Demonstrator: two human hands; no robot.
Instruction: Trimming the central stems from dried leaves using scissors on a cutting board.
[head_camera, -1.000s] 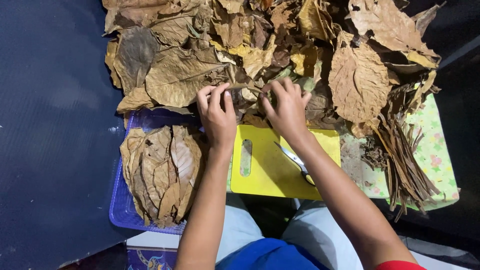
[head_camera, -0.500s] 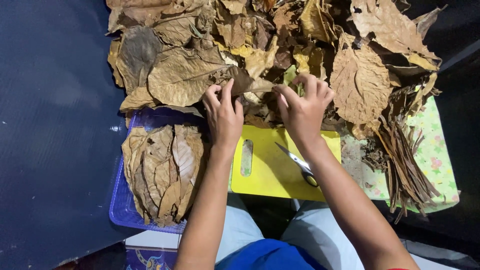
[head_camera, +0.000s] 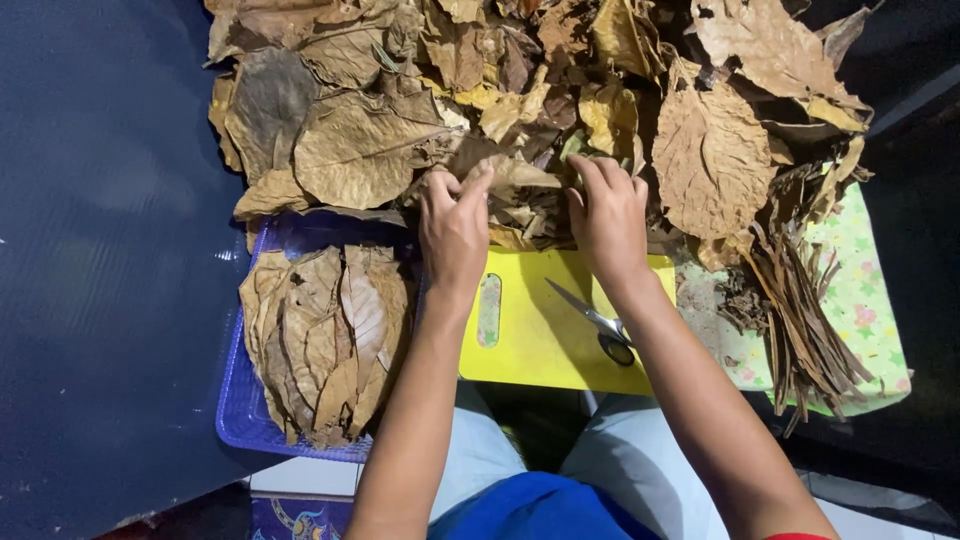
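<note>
A big heap of dry brown leaves (head_camera: 520, 90) covers the far side of the surface. My left hand (head_camera: 455, 225) and my right hand (head_camera: 608, 215) both reach into its near edge, fingers curled on a crumpled brown leaf (head_camera: 515, 180) between them. Just below my hands lies a yellow cutting board (head_camera: 545, 330) with a pair of scissors (head_camera: 595, 322) on it, close under my right wrist. A blue tray (head_camera: 240, 410) at the left holds a stack of flattened leaves (head_camera: 325, 335).
A bundle of stripped leaf stems (head_camera: 800, 310) lies on a green patterned cloth (head_camera: 870, 300) at the right. Dark floor (head_camera: 100, 250) stretches to the left. My knees and a blue garment show at the bottom edge.
Both hands have slid a little further up into the leaf heap and closed on a leaf. The scissors and tray have not moved.
</note>
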